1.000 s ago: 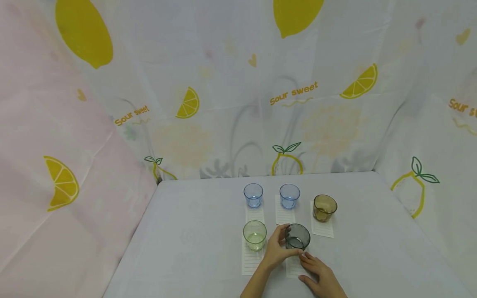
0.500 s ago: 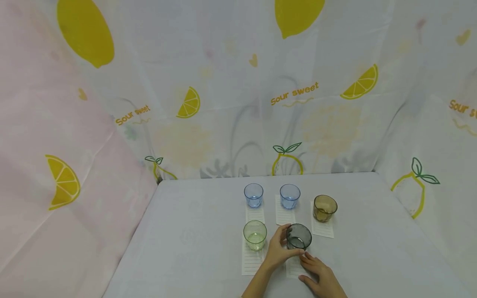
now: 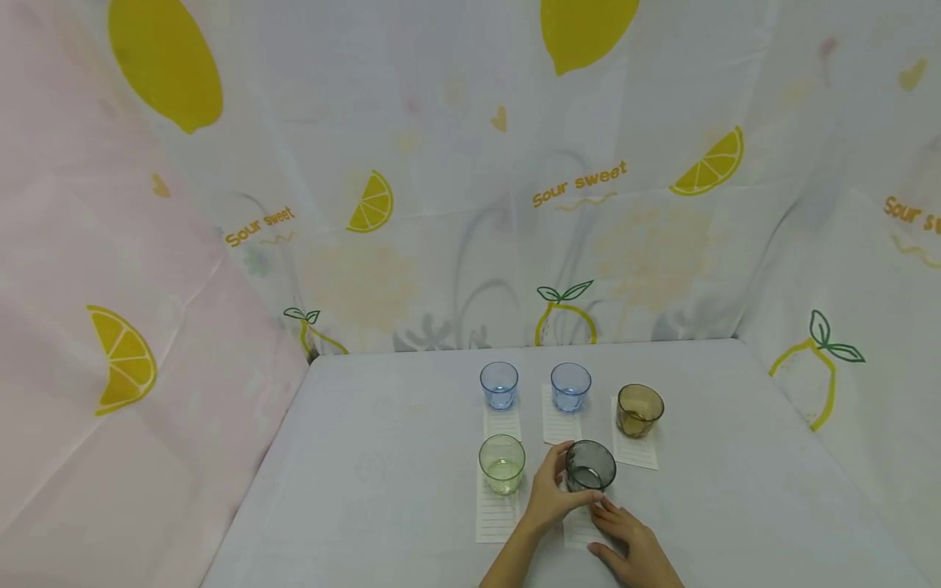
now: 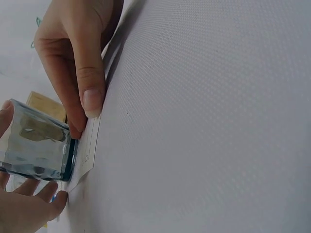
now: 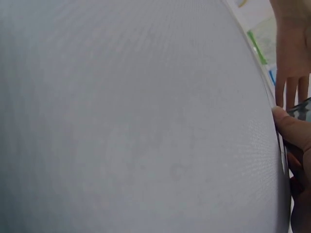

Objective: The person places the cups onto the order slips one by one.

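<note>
My left hand [image 3: 547, 500] grips a grey tinted glass [image 3: 590, 469] from its left side, thumb at the near side and fingers behind. The glass stands upright over the far end of a white lined paper slip [image 3: 581, 529]. My right hand [image 3: 632, 545] rests at this slip, fingertips right at the glass's base and thumb lower down, apart from them. In the left wrist view the right thumb [image 4: 90, 82] lies along the slip's edge, close beside the glass [image 4: 39, 141]. The right wrist view shows mostly tablecloth, with the right hand [image 5: 294, 131] at its edge.
A green glass [image 3: 503, 465] stands left of my left hand. Two blue glasses, one at left [image 3: 499, 386] and one at right [image 3: 570, 388], stand farther back. An amber glass [image 3: 639, 411] is at right. Each has a paper slip by it. A lemon-print curtain [image 3: 441, 269] encloses the table.
The grey glass and my left hand have shifted slightly to the right. My right hand has stayed in place; the other glasses have not moved.
</note>
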Demonstrator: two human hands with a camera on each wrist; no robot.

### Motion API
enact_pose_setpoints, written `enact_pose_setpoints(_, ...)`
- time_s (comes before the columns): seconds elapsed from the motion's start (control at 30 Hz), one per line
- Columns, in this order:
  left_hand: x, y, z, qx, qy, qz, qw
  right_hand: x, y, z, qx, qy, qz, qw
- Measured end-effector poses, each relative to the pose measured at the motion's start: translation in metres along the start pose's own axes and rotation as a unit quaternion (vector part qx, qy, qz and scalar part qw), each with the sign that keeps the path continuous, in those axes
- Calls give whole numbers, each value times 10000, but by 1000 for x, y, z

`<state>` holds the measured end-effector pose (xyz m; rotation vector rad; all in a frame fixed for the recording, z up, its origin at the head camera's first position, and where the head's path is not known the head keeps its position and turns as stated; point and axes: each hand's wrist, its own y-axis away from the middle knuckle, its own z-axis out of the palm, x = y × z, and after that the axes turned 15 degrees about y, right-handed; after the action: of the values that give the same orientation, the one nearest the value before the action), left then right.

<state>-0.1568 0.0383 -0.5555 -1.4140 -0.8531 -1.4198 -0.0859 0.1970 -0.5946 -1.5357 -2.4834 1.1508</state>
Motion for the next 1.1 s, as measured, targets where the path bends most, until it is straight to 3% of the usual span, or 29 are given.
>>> enact_pose_setpoints(0.2, 0, 1, -1, 16, -200, -43, 9998, -1, -1, 0, 57, -31, -46, 10000)
enact_pose_setpoints(0.53, 4, 5, -1, -40, -94, -29, 9999, -2, 0, 0, -16, 92, 48, 9999)
enact_pose_setpoints(0.9, -2, 4, -4, -72, -868, -198, 9960, -1, -1, -1, 58, 176, 65, 9998)
enact_pose_setpoints(1.1, -1, 2, -7, -131, -902, -251, 9955, -4, -2, -4, -61, 403, 269, 9988)
